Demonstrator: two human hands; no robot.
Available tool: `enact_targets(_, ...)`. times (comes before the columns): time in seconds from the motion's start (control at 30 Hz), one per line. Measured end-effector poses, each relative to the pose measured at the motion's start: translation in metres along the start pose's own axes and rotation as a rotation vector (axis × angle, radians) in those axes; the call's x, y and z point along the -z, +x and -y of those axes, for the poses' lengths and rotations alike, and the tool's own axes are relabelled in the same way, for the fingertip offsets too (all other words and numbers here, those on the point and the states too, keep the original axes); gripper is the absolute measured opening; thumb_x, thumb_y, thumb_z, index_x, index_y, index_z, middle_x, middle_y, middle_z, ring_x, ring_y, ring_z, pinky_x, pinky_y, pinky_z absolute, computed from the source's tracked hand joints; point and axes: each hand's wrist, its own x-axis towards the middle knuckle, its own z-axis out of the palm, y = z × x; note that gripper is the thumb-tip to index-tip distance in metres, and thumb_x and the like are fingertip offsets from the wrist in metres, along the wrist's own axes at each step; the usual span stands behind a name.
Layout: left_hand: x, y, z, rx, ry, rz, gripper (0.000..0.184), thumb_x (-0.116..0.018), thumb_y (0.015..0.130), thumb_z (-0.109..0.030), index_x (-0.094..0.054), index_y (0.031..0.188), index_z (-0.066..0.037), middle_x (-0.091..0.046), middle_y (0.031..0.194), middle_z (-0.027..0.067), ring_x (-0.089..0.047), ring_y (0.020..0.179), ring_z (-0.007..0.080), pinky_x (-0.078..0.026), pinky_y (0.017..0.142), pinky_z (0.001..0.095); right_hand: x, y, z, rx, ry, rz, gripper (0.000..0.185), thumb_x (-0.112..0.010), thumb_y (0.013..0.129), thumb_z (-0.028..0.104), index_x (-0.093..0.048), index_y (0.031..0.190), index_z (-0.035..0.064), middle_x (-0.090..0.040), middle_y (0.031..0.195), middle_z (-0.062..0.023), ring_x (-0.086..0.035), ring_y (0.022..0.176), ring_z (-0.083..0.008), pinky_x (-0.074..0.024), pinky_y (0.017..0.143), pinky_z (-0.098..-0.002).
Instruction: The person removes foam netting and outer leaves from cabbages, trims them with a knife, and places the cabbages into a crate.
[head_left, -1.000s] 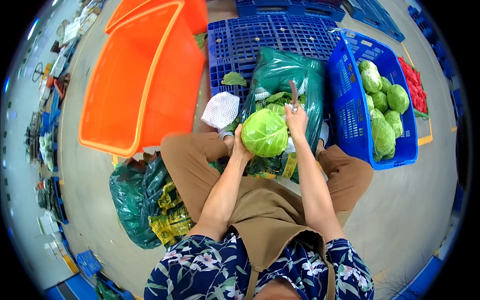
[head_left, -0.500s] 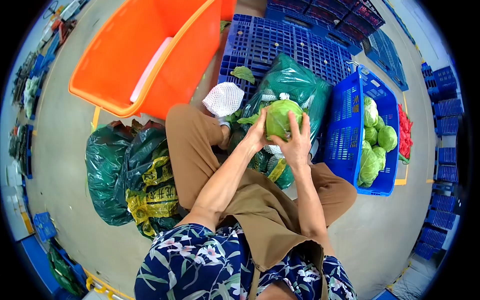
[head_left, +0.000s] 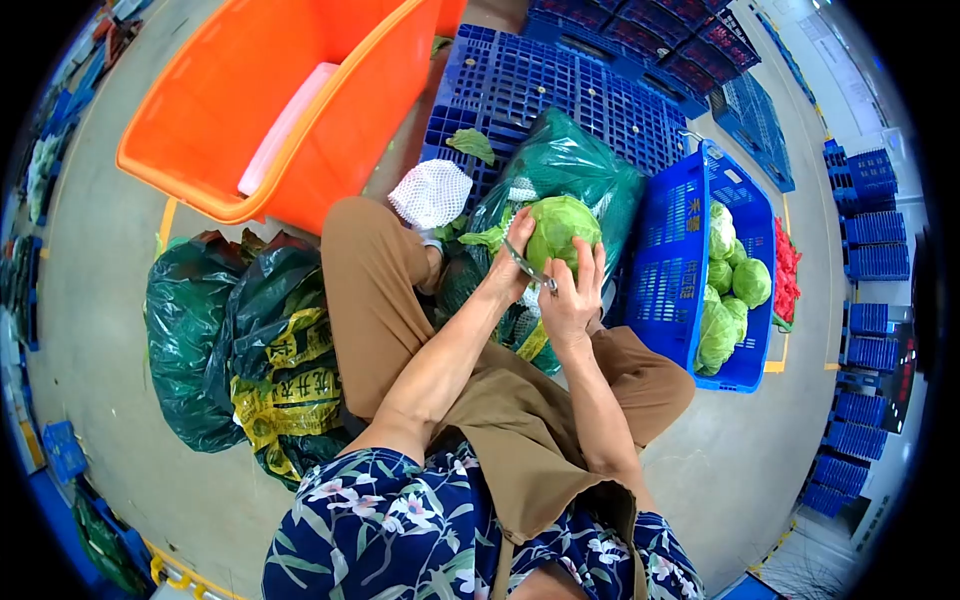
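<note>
From where I stand, the dark green plastic bags [head_left: 195,335] come first on the left, slumped on the floor [head_left: 110,400], with yellow printed film over part of them. Beyond them, the big orange bin [head_left: 370,120] has a pale pink slab [head_left: 288,128] inside. A white foam net [head_left: 430,193] lies near the person's bent knee [head_left: 355,235], and a loose leaf [head_left: 471,145] rests on the blue pallet [head_left: 500,80].

In the middle, the left hand [head_left: 512,262] has its fingers closed around the left side of a green cabbage [head_left: 562,232], held up in front of the green bag [head_left: 585,165] at the pallet. A thin curved knife [head_left: 528,266] slants just below the cabbage, its blade running toward the left hand. The right hand [head_left: 570,305] grips the knife at its lower end, with other fingers raised against the cabbage's lower right side. I can't make out whether the blade touches the cabbage.

Right of the knees, the tall blue crate [head_left: 660,270] holds several more cabbages [head_left: 750,282], piled together. Just past its far side there's something in red mesh [head_left: 787,270].
</note>
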Motion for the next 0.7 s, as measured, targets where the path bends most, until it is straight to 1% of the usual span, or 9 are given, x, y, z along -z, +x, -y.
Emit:
enact_targets(0.07, 0.002, 0.001, 0.0, 0.015, -0.085, -0.025, 0.06, -0.057, 0.087, -0.052, -0.041, 0.133, -0.017, -0.051, 0.128, 0.0073, -0.052, 0.116, 0.0217, -0.045, 0.098, 0.039, 0.001, 0.007, 0.003, -0.006, 0.016, -0.008, 0.02, -0.068, 0.069, -0.004, -0.057, 0.085, 0.0028, -0.057, 0.113, -0.0192, -0.051, 0.112, -0.0443, -0.0462, 0.091, -0.0482)
enact_targets(0.1, 0.004, 0.001, 0.0, 0.018, -0.133, -0.028, 0.06, -0.057, 0.087, -0.052, -0.041, 0.133, -0.016, -0.052, 0.128, 0.0069, -0.052, 0.116, 0.0214, -0.045, 0.099, 0.0391, 0.003, 0.013, -0.001, 0.026, 0.051, -0.033, 0.019, -0.067, 0.069, -0.007, -0.055, 0.082, 0.0011, -0.062, 0.102, -0.0164, -0.058, 0.102, -0.0389, -0.0501, 0.083, -0.0447)
enact_targets(0.23, 0.013, -0.004, 0.003, 0.101, -0.246, -0.026, 0.061, -0.049, 0.088, -0.058, -0.044, 0.131, -0.015, -0.053, 0.127, 0.0053, -0.053, 0.115, 0.0203, -0.045, 0.097, 0.0382, 0.006, 0.031, -0.006, -0.048, 0.204, -0.047, 0.022, -0.07, 0.068, -0.005, -0.056, 0.084, 0.0013, -0.061, 0.095, -0.0158, -0.062, 0.081, -0.0304, -0.0513, 0.065, -0.038)
enact_targets(0.37, 0.016, 0.004, 0.004, 0.077, -0.226, -0.071, 0.056, -0.041, 0.092, -0.056, -0.05, 0.126, -0.012, -0.057, 0.121, 0.0069, -0.056, 0.109, 0.0207, -0.047, 0.093, 0.0376, 0.009, 0.041, 0.015, -0.045, 0.066, 0.074, 0.033, -0.08, 0.061, 0.01, -0.057, 0.085, 0.004, -0.055, 0.091, -0.0122, -0.059, 0.08, -0.0298, -0.0497, 0.064, -0.0372)
enact_targets(0.4, 0.013, 0.005, 0.002, 0.074, -0.241, -0.061, 0.055, -0.041, 0.093, -0.054, -0.05, 0.125, -0.011, -0.058, 0.119, 0.0073, -0.057, 0.107, 0.0206, -0.048, 0.092, 0.0375, 0.007, 0.038, 0.017, -0.043, 0.003, 0.116, 0.032, -0.078, 0.061, 0.011, -0.057, 0.084, 0.0045, -0.054, 0.089, -0.0116, -0.057, 0.079, -0.0297, -0.0494, 0.062, -0.0372)
enact_targets(0.43, 0.009, 0.003, -0.002, 0.058, -0.261, -0.065, 0.045, -0.047, 0.094, -0.044, -0.045, 0.126, -0.013, -0.056, 0.118, 0.0058, -0.056, 0.107, 0.0186, -0.048, 0.091, 0.0359, 0.005, 0.036, 0.019, -0.039, -0.06, 0.158, 0.031, -0.076, 0.061, 0.011, -0.056, 0.084, 0.005, -0.052, 0.087, -0.0111, -0.056, 0.079, -0.0296, -0.0491, 0.061, -0.0373)
enact_targets(0.5, 0.009, 0.007, -0.002, 0.037, -0.256, -0.057, 0.043, -0.049, 0.093, -0.042, -0.045, 0.125, -0.012, -0.056, 0.115, 0.0055, -0.057, 0.105, 0.0183, -0.048, 0.09, 0.0353, -0.001, 0.035, 0.021, -0.029, -0.113, 0.186, 0.027, -0.073, 0.06, 0.009, -0.056, 0.081, 0.0056, -0.047, 0.079, -0.0096, -0.052, 0.076, -0.029, -0.047, 0.058, -0.0373)
enact_targets(0.6, 0.01, 0.008, 0.002, -0.064, -0.153, -0.093, 0.042, -0.051, 0.092, -0.039, -0.044, 0.125, -0.013, -0.055, 0.114, 0.005, -0.056, 0.104, 0.018, -0.048, 0.089, 0.0347, -0.012, 0.027, 0.012, 0.118, -0.113, 0.192, 0.023, -0.071, 0.062, 0.008, -0.056, 0.079, 0.0047, -0.049, 0.079, -0.0099, -0.052, 0.076, -0.0289, -0.0466, 0.058, -0.0368)
enact_targets(0.7, 0.015, 0.01, 0.006, -0.061, -0.155, -0.125, 0.045, -0.054, 0.091, -0.041, -0.044, 0.126, -0.014, -0.055, 0.116, 0.0047, -0.055, 0.106, 0.0181, -0.047, 0.091, 0.0356, -0.014, 0.03, 0.006, 0.098, 0.028, 0.118, 0.018, -0.068, 0.064, 0.003, -0.055, 0.078, 0.0039, -0.055, 0.077, -0.0101, -0.055, 0.07, -0.0283, -0.0477, 0.059, -0.0367)
